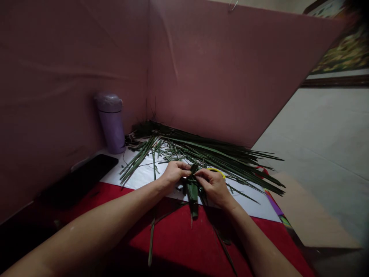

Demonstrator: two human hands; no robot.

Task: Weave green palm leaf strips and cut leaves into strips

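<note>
Between my two hands is a folded green leaf piece [192,192], made of broad dark strips, its narrow end pointing down toward me. My left hand [176,175] pinches its upper left side, thumb and fingers closed. From the right, my right hand [212,184] grips the upper part with fingertips pressed together. Long thin strips trail from the piece over the red cloth. Just behind my right hand shows a yellow loop [216,170], perhaps a scissor handle, mostly hidden. The exact fold under my fingertips is too small to make out.
A large pile of long green leaves [219,152] lies along the back. Short leaf scraps are scattered on the white sheet [250,204], over a red cloth [173,238]. At left stand a purple tumbler [112,129] and a flat black object [86,173]. Pink panels [201,77] rise behind.
</note>
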